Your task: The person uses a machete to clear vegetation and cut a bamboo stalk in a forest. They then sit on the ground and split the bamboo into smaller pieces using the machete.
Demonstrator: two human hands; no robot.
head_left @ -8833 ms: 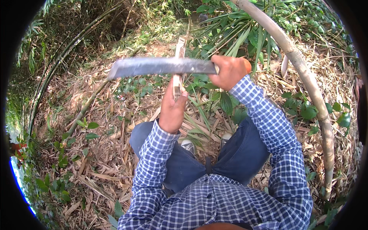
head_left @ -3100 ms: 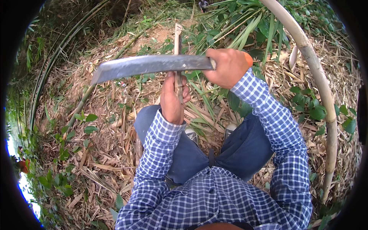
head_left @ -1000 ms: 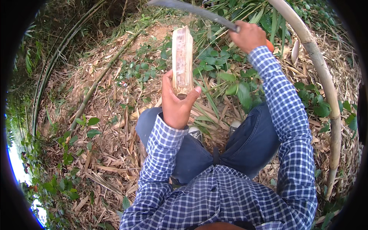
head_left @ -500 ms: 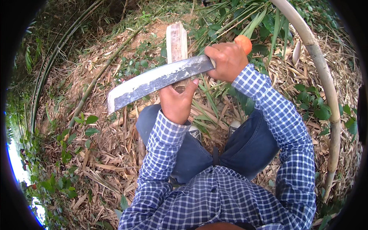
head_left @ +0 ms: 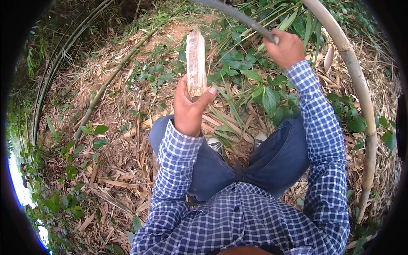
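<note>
A pale, split piece of wood (head_left: pixel 196 59) points away from me, its near end gripped by my left hand (head_left: pixel 189 107) with the thumb along one side. My right hand (head_left: pixel 286 49) is raised to the far right of it, fingers wrapped round the handle of a machete (head_left: pixel 238 16). The blade shows nearly edge-on, reaching up and left past the top of the picture. It is apart from the wood. Most of the handle is hidden in my fist.
A thick, curved bamboo pole (head_left: pixel 359 80) arches down my right side. On the left a thinner green bamboo stem (head_left: pixel 114 76) slants over ground strewn with dry bamboo leaves (head_left: pixel 123 165). Leafy green plants (head_left: pixel 270 100) grow between my right hand and my knees.
My right hand has lifted the machete up and away to the right, turning its blade edge-on. The wood, earlier partly behind the blade, now shows fully in my left hand.
</note>
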